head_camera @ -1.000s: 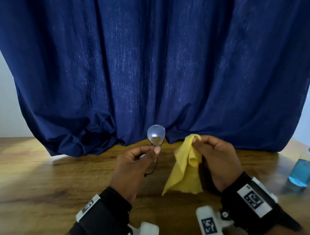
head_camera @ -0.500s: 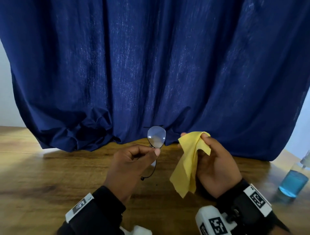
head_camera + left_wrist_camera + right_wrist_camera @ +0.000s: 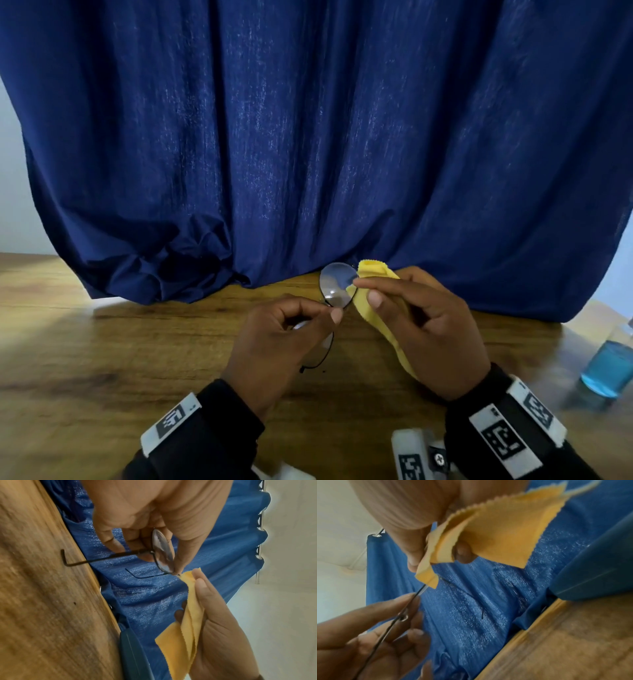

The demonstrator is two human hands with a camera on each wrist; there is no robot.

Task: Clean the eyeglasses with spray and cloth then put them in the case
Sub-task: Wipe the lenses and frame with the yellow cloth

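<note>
The right hand (image 3: pixel 431 329) pinches the yellow cloth (image 3: pixel 373 301), now touching the lens of the eyeglasses (image 3: pixel 337 286) gripped by the left hand (image 3: pixel 281 346), no longer apart

A dark blue curtain (image 3: pixel 308 144) hangs in heavy folds across the back, its lower edge bunched on the wooden tabletop (image 3: pixel 102 359). The tabletop shows brown grain with a pale lit patch at the left. A light-coloured wall (image 3: pixel 10 178) is visible at both sides of the curtain. The left wrist view shows the curtain's scalloped top against a pale wall.
</note>
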